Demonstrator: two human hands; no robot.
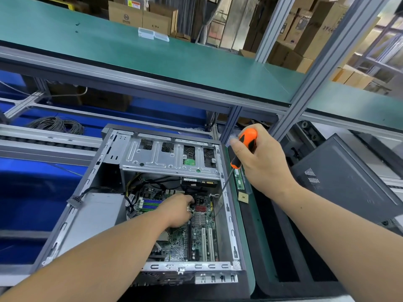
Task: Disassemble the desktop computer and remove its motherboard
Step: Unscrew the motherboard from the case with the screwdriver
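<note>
Head view: left hand (177,211) fingers curled down onto the motherboard (196,236) at lower centre, what they grip hidden, right hand (259,162) gripping orange screwdriver (245,147), shaft angled into open case (229,214), likely for a mounting screw.

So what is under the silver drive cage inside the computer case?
Under the drive cage a black drive and black cables show, above the motherboard. Further back under the cage is dark and covered.
</note>
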